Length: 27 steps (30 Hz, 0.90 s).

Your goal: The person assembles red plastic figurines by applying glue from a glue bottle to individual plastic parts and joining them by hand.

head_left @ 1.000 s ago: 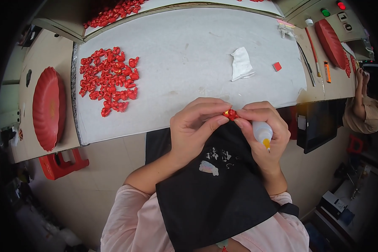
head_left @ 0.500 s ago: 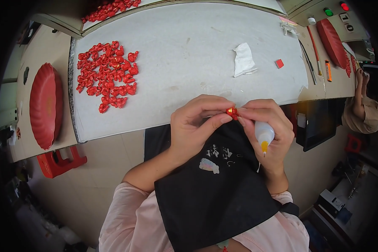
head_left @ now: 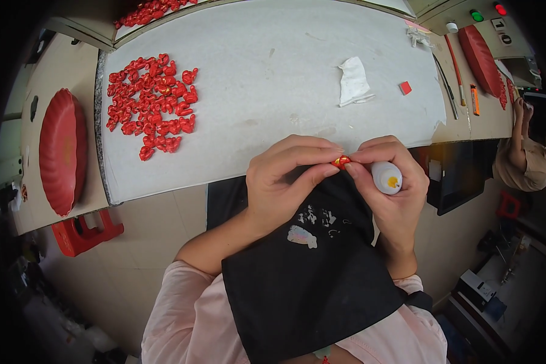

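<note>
Between the fingertips of both hands sits a small glossy red figurine with gold on it [head_left: 341, 162], held in front of my apron by the table's near edge. My left hand [head_left: 288, 179] pinches it from the left with thumb and fingers. From the other side, the thumb and forefinger of my right hand [head_left: 400, 182] grip it too. Tucked in that same right hand is a white squeeze bottle [head_left: 384, 176] with yellow at its tip, which points toward me. Many similar red figurines [head_left: 151, 103] lie grouped on the table's left part.
White paper covers the worktable [head_left: 255, 79]. A crumpled tissue [head_left: 354, 83] and a small red square [head_left: 405, 88] lie on it. Red scalloped trays stand left [head_left: 63, 151] and far right [head_left: 478, 59]. A brush [head_left: 456, 70] and an orange tube [head_left: 475, 101] lie right. Another person [head_left: 525, 155] sits at the right.
The red figurine has been turned between my fingers and shifted slightly right. The squeeze bottle has swung so that its tip faces me more directly.
</note>
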Motion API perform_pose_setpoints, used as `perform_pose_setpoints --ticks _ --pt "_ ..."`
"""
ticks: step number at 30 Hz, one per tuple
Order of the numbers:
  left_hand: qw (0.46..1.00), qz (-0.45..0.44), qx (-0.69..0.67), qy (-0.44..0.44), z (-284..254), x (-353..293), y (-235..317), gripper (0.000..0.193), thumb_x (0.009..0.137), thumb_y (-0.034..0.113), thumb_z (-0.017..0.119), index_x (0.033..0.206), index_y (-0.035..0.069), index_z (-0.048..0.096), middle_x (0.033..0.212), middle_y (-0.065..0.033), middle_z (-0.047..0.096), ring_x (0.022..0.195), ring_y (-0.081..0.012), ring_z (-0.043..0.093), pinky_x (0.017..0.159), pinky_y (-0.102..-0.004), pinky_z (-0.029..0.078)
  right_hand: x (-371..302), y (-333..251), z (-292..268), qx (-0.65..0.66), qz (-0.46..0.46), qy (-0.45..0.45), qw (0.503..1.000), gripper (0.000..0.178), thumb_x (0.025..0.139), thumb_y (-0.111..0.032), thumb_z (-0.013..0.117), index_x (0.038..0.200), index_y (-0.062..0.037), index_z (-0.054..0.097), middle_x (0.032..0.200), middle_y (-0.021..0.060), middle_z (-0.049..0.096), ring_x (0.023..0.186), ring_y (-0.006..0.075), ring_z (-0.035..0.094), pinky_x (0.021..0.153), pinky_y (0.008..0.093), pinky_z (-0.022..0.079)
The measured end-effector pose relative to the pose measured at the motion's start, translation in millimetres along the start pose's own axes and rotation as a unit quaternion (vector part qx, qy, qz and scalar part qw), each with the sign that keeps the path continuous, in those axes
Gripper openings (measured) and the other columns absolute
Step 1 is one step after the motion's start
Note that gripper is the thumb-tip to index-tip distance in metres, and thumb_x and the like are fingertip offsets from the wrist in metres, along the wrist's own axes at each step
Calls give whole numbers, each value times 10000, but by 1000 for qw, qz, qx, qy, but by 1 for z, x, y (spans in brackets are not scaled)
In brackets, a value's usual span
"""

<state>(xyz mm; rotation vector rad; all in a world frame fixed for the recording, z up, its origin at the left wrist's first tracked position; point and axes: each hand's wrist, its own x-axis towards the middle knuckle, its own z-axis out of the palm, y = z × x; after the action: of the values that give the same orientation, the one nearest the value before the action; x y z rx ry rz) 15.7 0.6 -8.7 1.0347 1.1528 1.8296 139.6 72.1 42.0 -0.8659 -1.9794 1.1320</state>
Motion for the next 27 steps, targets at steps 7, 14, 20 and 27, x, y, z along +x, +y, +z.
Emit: perform_pose_setpoints --ticks 7,14,20,27 --pt "999 -43 -14 1 -2 -1 1 186 697 -88 608 868 -17 630 876 -117 602 784 -157 588 668 -227 479 1 -6 0 -54 -17 -17 998 146 628 87 648 729 11 574 720 78 554 660 118 522 606 207 396" --pt "998 17 60 -5 -2 -1 -1 192 701 -95 602 874 -18 630 871 -111 599 787 -144 585 680 -216 473 1 -2 1 -59 -21 -13 998 143 626 71 660 725 7 578 704 77 557 638 121 523 582 210 395" --pt "998 -62 -18 2 -2 -2 -1 186 705 -91 601 872 -15 632 878 -106 596 791 -139 579 684 -216 469 1 -3 2 -76 -32 -19 996 142 630 59 665 724 2 575 701 76 555 634 123 525 572 210 395" --pt "998 -60 -35 1 -2 -1 0 178 714 -72 606 883 -19 621 889 -106 590 812 -144 572 705 -226 465 2 -3 4 -59 -39 -1 998 150 630 15 684 725 5 567 681 79 553 613 183 543 537 248 421"
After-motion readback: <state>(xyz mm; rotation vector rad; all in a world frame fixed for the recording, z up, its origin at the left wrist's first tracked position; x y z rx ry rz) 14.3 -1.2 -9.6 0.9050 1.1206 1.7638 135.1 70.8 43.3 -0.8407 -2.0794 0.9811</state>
